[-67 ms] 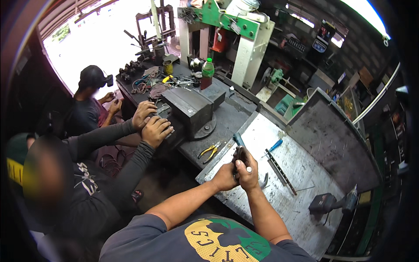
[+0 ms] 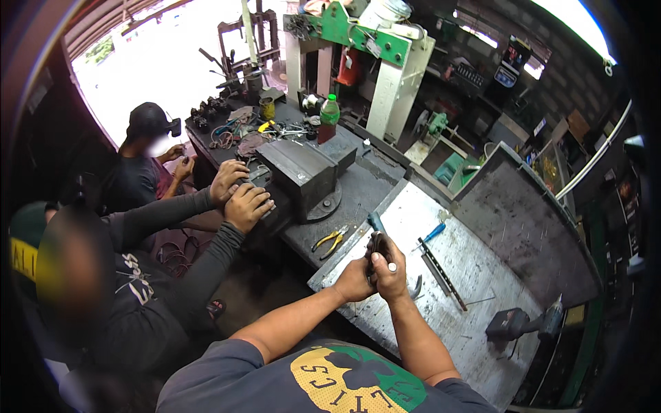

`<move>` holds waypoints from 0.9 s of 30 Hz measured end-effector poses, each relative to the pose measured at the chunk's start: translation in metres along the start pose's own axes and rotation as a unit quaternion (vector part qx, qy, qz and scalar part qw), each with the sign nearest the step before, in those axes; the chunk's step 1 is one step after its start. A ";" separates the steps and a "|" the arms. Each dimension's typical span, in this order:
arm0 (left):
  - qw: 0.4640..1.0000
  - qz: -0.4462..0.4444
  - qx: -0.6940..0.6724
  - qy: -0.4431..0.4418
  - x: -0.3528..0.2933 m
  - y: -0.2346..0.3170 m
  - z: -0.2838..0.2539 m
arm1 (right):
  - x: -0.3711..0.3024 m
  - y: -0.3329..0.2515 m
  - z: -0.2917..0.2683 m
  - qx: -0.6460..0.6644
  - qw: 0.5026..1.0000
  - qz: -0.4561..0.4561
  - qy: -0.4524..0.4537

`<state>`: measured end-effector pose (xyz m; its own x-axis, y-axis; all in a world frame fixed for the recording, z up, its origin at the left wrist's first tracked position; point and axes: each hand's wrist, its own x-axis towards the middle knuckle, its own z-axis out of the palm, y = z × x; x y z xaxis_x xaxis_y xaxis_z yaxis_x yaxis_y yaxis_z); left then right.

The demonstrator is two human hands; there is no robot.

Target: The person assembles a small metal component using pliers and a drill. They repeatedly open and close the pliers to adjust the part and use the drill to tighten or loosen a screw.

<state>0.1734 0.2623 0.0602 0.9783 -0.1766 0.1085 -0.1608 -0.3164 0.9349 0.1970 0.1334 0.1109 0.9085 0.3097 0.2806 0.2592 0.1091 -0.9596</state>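
Note:
In front of me, above the near-left part of the metal-topped table, my left hand point(image 2: 354, 281) and my right hand point(image 2: 390, 277) are closed together around a dark, greasy metal part point(image 2: 376, 246). My fingers hide most of it, so its exact kind does not show. Just beyond the hands, a blue-grey handle end point(image 2: 374, 220) rests near the table edge. A curved metal claw point(image 2: 416, 287) shows beside my right wrist. Further right lie a blue-handled screwdriver point(image 2: 435, 233) and a dark slotted metal strip point(image 2: 444, 274).
A cordless drill point(image 2: 525, 322) lies at the table's right. Yellow-handled pliers point(image 2: 329, 239) are on the dark bench, near a large vise point(image 2: 303, 168). A co-worker's hands point(image 2: 241, 196) rest at the vise's left; another person point(image 2: 148, 162) sits beyond. A bottle point(image 2: 328, 117) stands behind.

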 end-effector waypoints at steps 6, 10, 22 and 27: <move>0.986 0.056 0.105 0.113 0.002 -0.003 0.015 | 0.008 0.019 -0.005 -0.024 0.999 -0.026 0.033; 0.978 -0.005 0.206 0.032 -0.001 0.001 0.015 | -0.002 -0.017 0.000 -0.165 0.985 -0.042 -0.018; 0.958 0.192 0.168 0.130 0.001 -0.024 0.019 | 0.011 -0.162 -0.024 -0.626 0.723 0.000 -0.291; 0.969 0.178 0.133 0.105 0.000 -0.016 0.011 | 0.016 -0.160 -0.017 -0.627 0.709 -0.037 -0.320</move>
<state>0.1744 0.2573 0.0416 0.8556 -0.1346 0.4998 -0.4933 -0.5044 0.7087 0.1760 0.1047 0.2686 0.6470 0.7555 -0.1025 0.7503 -0.6548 -0.0909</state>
